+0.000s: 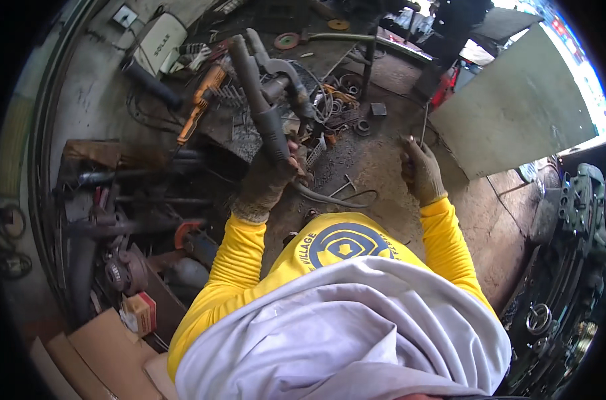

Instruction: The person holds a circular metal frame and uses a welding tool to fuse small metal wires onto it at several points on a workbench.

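Gloved left hand, centre of the frame, closed around the dark handle of a welding electrode holder; long, grimy, grey-black, angled up toward the upper middle, with a cable curling away from below the grip toward lower centre. Gloved right hand, right of centre, fingers pinched on a thin welding rod, straight, grey, pointing upward. Both sleeves bright yellow, entering from the lower middle.

Just behind the holder's head, upper centre: a heap of metal scrap, rings, wire coils and small blocks, crowding the space between the two hands. Upper left of the holder: an orange-handled tool lying slanted, and beyond it a black cylindrical handle. Far upper left: a pale boxy case. Right of the rod: a large flat grey sheet, tilted, filling the upper right. Left side: dark pipes and bars stacked level. Lower left: cardboard boxes. Right edge: dark machine parts.
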The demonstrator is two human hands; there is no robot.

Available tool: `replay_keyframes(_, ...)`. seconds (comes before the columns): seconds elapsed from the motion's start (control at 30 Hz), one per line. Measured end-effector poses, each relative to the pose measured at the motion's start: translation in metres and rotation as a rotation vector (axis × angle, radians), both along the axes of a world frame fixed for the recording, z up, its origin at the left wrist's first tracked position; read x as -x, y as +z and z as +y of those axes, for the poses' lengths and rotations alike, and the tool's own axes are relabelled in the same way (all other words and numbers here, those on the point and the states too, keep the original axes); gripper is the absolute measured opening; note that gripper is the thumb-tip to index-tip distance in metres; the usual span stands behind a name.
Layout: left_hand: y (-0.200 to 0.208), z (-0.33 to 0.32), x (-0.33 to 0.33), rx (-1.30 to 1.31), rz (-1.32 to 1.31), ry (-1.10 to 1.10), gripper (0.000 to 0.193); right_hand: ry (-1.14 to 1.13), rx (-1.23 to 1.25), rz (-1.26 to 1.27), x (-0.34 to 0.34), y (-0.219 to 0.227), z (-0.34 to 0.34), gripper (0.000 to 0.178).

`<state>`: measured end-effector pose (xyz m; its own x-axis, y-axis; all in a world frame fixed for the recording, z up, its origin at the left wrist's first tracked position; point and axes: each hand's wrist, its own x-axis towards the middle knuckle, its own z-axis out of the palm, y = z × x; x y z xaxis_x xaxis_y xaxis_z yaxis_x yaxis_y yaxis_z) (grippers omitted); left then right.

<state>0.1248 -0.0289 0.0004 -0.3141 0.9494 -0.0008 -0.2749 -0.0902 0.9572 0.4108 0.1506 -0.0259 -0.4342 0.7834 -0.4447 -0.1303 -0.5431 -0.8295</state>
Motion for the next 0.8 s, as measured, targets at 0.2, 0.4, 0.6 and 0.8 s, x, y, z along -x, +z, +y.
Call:
replay_keyframes(0.2,0.006,-0.001,-0.045,0.028,0.037,0.072,0.055,0.331,-0.436,0.125,0.084,0.08,-0.021,0.034)
replay_keyframes(0.4,0.025,-0.01,-0.053,-0.008,0.168,-0.074,0.048,0.475,-0.307,0.258,0.1,0.08,-0.029,0.036)
replay_keyframes(0.6,-0.119,-0.03,-0.01,-0.252,0.163,0.349,0.042,0.588,-0.666,0.207,0.106,0.08,-0.086,0.038)
replay_keyframes(0.8,-0.062,-0.048,0.027,-0.511,-0.375,0.084,0.032,0.304,-1.455,-0.35,0.097,-0.025,-0.038,0.033)
